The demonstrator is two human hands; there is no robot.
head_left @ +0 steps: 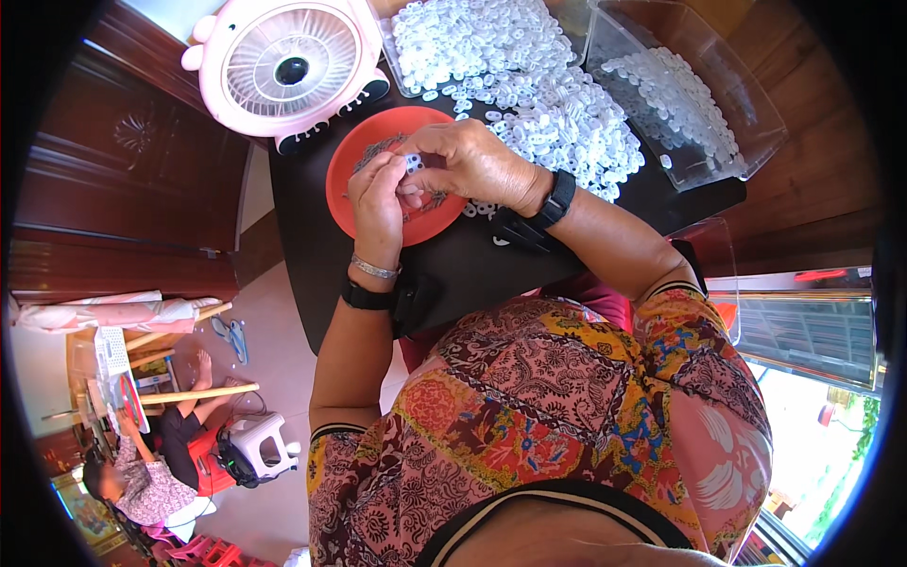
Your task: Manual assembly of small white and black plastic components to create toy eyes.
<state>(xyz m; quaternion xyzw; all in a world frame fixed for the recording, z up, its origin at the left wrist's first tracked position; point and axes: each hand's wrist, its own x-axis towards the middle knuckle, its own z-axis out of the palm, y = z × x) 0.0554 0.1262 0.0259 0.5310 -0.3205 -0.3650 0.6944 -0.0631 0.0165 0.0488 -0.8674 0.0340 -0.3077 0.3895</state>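
Note:
Above an orange-red bowl (342, 215) my two hands come together. Between their fingertips is a small white plastic piece (413, 163) with dark holes. My left hand (380, 197) pinches it from the left. From the right, my right hand (484, 168) reaches over with thumb and forefinger closed on the same piece. Inside the bowl lie many thin grey bits (383, 146), too small to name, partly hidden by my hands. To the right of the bowl spreads a heap of white oval two-holed pieces (576, 128) like the held one.
A pink fan (215, 85) stands at the back left of the black table (316, 274). A clear bin (756, 142) with more white pieces is at the right, and a filled tray (472, 42) at the back. Another person (156, 487) sits lower left, near a white stool (269, 444).

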